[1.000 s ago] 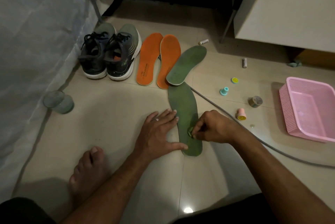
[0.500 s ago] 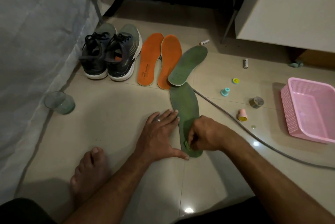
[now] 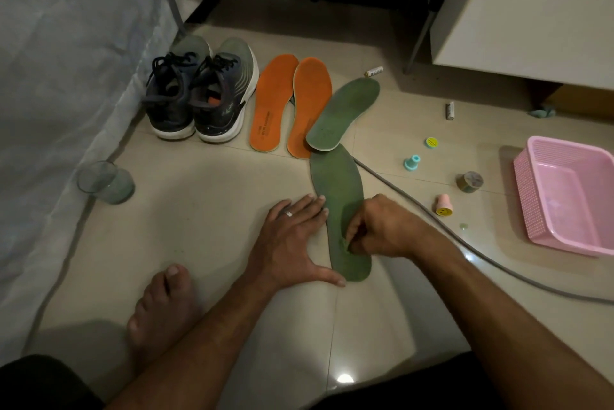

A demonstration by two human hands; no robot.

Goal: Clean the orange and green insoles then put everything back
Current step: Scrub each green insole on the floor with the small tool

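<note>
A green insole (image 3: 335, 187) lies lengthwise on the tiled floor in front of me. My left hand (image 3: 295, 240) rests flat beside its left edge, fingers spread, thumb at the heel end. My right hand (image 3: 382, 230) is closed on a small green pad (image 3: 345, 245) pressed against the insole's lower half. A second green insole (image 3: 344, 114) lies tilted just beyond, overlapping the right one of two orange insoles (image 3: 310, 107); the left orange one (image 3: 272, 104) lies beside it. A pair of dark sneakers (image 3: 202, 94) stands to their left.
A glass tumbler (image 3: 106, 182) stands at the left by a draped sheet. A grey cable (image 3: 432, 220) runs across the floor on the right. Small stampers (image 3: 443, 205), a tape roll (image 3: 469, 181), batteries (image 3: 449, 110) and a pink basket (image 3: 531, 210) lie right. My bare foot (image 3: 166, 306) is bottom left.
My right hand has slid with the pad down the green insole toward its heel end. The left hand has stayed flat beside the insole.
</note>
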